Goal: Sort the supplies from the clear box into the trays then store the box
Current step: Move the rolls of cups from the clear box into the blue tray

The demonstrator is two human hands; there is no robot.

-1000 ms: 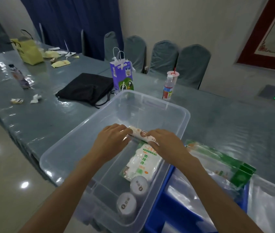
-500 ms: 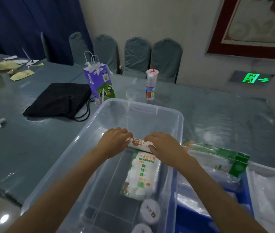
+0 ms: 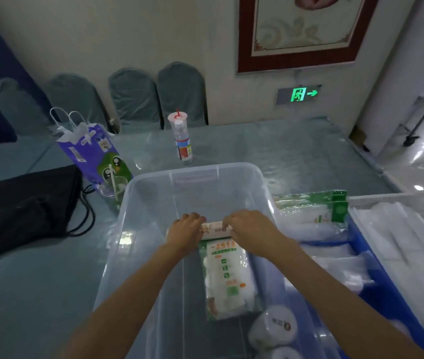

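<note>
The clear box (image 3: 154, 182) stands on the table in front of me. Inside it, my left hand (image 3: 183, 233) and my right hand (image 3: 248, 230) both grip a white printed roll (image 3: 213, 229), one at each end. Just below the roll lies a green-and-white packet (image 3: 227, 278) on the box floor. Two white rolls (image 3: 274, 326) sit at the near right corner of the box. To the right, a blue tray (image 3: 366, 244) holds clear bags and green-topped packets (image 3: 314, 209).
A white tray (image 3: 413, 255) of clear bags sits at the far right. Behind the box stand a purple gift bag (image 3: 94, 154), a water bottle (image 3: 183, 141) and a black bag (image 3: 24, 206). Covered chairs line the wall.
My view has swung right and upward. Both hands stay in the box gripping the roll, shifted slightly toward the middle of the box.
</note>
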